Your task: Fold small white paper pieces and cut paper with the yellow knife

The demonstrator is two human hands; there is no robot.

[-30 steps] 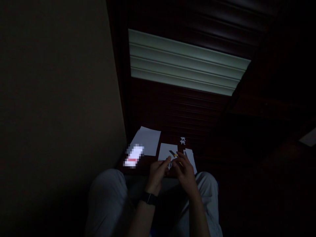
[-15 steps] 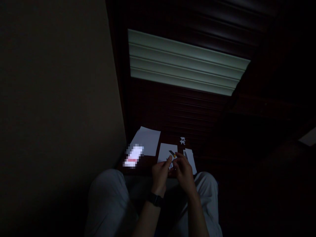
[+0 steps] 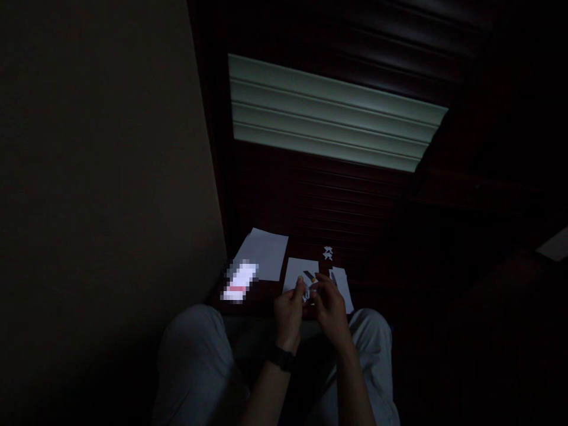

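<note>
Between my two hands is a small white piece of paper (image 3: 306,297), partly hidden by my fingers. My left hand (image 3: 289,305), with a dark watch on its wrist, is closed on it, thumb pointing up. My right hand (image 3: 329,305) has its fingers curled at the paper's right side; its index finger is raised. Just beyond my fingers, a dark-bladed cutter knife (image 3: 309,276) with a yellow-orange part appears to lie on a white sheet (image 3: 295,267). Dim light and my fingers hide the paper's exact shape.
Cut paper pieces (image 3: 328,253) lie at the back of the dark table. More white paper (image 3: 342,287) with a dark, slim object on it is at the right. At the left are larger sheets (image 3: 266,251) and a bright, pixelated rectangle (image 3: 240,281). A wall (image 3: 110,177) stands left.
My left thumb has shifted slightly left, and the small paper between my hands has turned a little. The knife and sheets stay in place.
</note>
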